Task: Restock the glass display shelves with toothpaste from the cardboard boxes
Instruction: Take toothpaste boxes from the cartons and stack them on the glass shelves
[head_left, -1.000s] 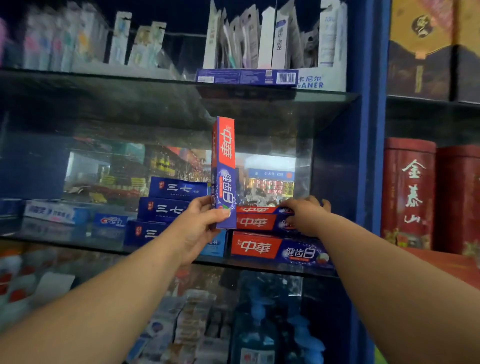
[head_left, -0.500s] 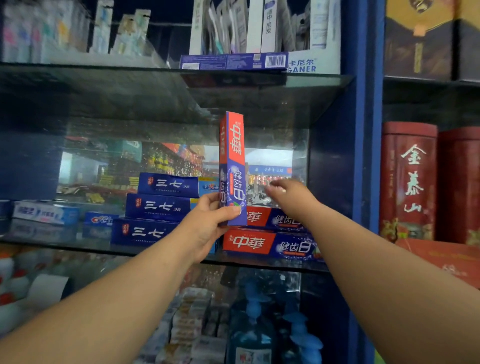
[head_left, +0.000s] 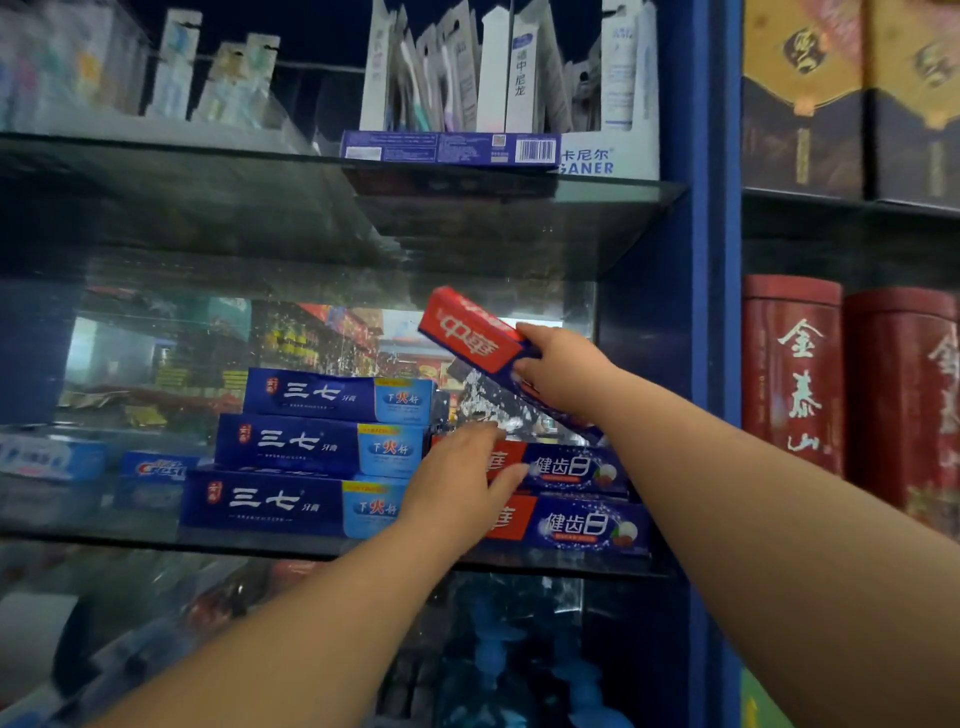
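A red-and-blue toothpaste box (head_left: 475, 335) hangs tilted above the middle glass shelf (head_left: 260, 543), red end up and to the left. My right hand (head_left: 563, 371) is shut on its middle. Below it, two matching red-and-blue boxes (head_left: 576, 467) lie stacked flat at the shelf's right end. My left hand (head_left: 460, 473) rests over the left part of that stack, fingers apart and holding nothing, its fingertips close to the lower end of the tilted box. Three dark blue toothpaste boxes (head_left: 311, 447) are stacked to the left.
A blue upright post (head_left: 711, 312) bounds the shelf on the right, with red tins (head_left: 789, 374) beyond it. The upper glass shelf carries toothbrush packs (head_left: 493, 78) and a flat blue box (head_left: 447, 148). Pale toothpaste boxes (head_left: 31, 457) lie far left. Blue bottles (head_left: 498, 649) stand below.
The red-and-blue box has passed from my left hand to my right and tipped from upright to slanted. My left hand has let go and dropped onto the stack.
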